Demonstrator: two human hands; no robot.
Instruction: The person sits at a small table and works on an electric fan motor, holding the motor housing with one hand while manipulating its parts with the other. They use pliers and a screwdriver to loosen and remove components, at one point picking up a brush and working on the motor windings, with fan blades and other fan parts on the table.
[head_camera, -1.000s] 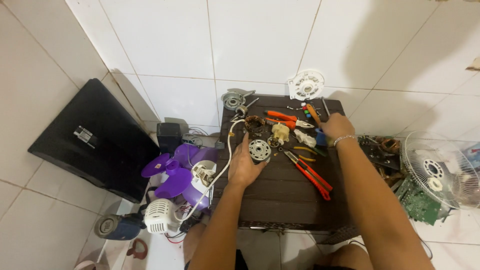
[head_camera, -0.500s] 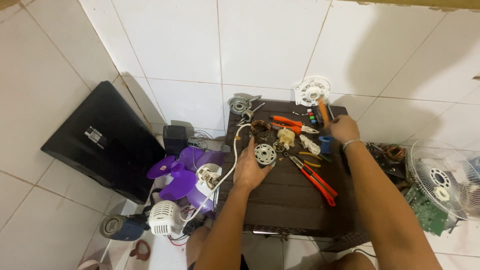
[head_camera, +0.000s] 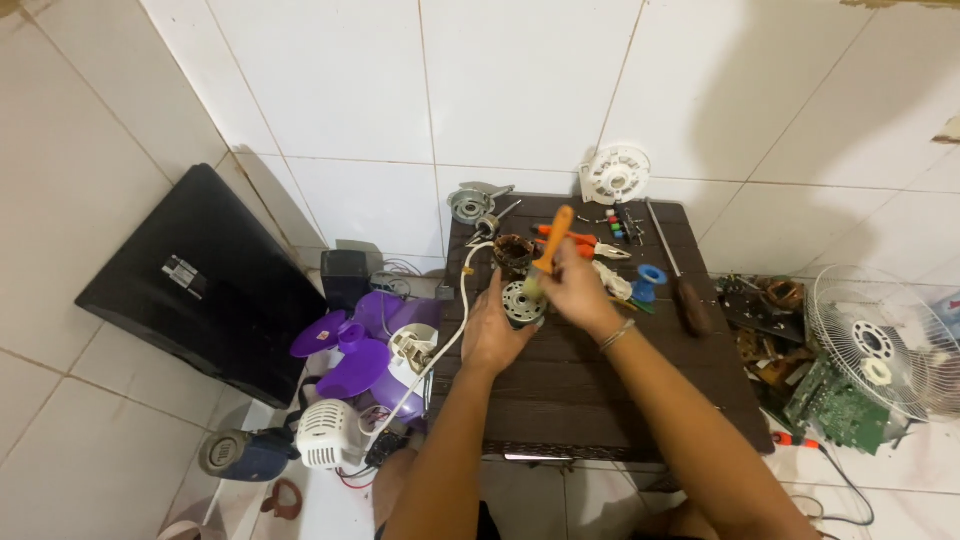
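Right grip (head_camera: 572, 285) — orange-handled screwdriver (head_camera: 548, 250), mid-table (head_camera: 600, 400)

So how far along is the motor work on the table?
Done: the fan is apart, with the purple blades on the floor and the wire grille off to the side. In hand: the left hand steadies the motor part while the right hand holds an orange-handled brush on it. Left: nothing is reassembled; the copper winding, pliers and screwdriver lie loose on the table.
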